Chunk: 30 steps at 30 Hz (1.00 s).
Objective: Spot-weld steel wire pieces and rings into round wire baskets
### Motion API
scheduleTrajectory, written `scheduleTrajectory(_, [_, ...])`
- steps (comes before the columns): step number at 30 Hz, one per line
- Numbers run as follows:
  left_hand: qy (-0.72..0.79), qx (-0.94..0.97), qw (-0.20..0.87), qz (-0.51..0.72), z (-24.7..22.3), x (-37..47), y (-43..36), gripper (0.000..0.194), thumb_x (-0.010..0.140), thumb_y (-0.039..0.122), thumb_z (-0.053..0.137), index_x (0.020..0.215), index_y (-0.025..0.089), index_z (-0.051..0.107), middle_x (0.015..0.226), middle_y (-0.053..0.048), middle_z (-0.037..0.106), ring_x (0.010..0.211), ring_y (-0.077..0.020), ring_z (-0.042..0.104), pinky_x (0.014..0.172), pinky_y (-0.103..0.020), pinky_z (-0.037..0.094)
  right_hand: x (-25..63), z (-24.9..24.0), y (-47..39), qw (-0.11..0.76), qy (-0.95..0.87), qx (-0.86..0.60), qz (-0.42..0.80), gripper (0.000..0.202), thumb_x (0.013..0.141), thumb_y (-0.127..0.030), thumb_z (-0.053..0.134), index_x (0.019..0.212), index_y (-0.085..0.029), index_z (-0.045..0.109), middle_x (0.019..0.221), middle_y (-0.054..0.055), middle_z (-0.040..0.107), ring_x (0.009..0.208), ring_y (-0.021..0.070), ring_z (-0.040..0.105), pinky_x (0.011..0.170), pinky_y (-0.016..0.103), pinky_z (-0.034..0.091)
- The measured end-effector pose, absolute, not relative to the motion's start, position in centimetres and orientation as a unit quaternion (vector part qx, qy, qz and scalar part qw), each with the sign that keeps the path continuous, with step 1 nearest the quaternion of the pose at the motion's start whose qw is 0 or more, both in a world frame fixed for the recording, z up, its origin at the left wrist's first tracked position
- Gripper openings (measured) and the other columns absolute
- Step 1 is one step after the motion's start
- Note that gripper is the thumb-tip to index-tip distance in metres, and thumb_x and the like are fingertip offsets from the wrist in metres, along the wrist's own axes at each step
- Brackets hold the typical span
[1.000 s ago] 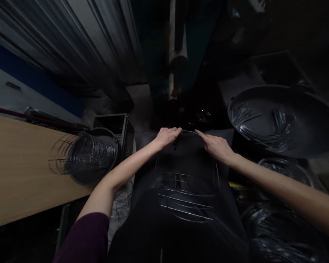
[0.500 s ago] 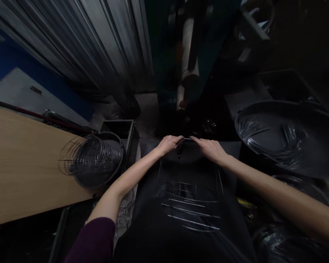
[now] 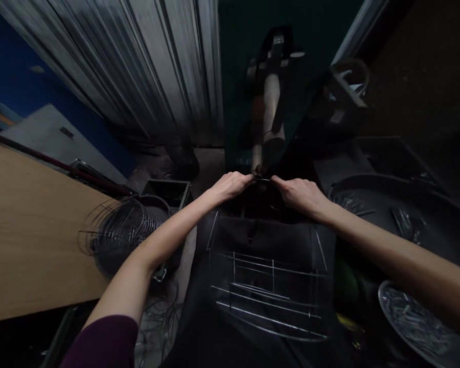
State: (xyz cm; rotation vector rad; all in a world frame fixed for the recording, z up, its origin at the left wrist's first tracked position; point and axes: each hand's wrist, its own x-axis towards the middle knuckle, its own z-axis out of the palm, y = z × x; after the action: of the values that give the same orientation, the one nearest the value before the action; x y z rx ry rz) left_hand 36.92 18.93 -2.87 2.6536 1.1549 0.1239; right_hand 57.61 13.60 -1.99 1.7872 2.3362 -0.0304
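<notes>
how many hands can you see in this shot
2: the left hand and the right hand, near the middle, on either side of a short stretch of wire; no others show.

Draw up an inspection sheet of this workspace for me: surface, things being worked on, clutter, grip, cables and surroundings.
Surface: dark covering at lower centre; wooden board at left.
Job's things: wire frame with several bars; whether it touches the covering cannot be told.
Clutter: wire rings at left; large basin with wire pieces and dish of small pieces at right.
Grip: left hand and right hand both pinch a thin wire, apparently the frame's top edge.
Cables: nothing clearly seen.
Surroundings: corrugated sheeting and pale cylinder beyond the hands; dim light.
</notes>
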Motion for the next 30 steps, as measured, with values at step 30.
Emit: scheduleTrajectory(30, [0.392, 0.9, 0.169, 0.09, -3.1, 37.2, 21.5, 0.034, 0.094, 0.033, 0.038, 0.096, 0.016, 0.067, 0.08, -0.007, 0.069, 0.069, -0.0154, 0.061, 0.061, -0.022, 0.038, 58.2, -2.3, 16.3, 0.056, 0.771, 0.633, -0.051, 0.033, 0.095, -0.033, 0.029, 0.108, -0.02, 0.056, 0.078, 0.01, 0.063, 0.065, 0.021, 0.06, 0.051, 0.026, 0.03])
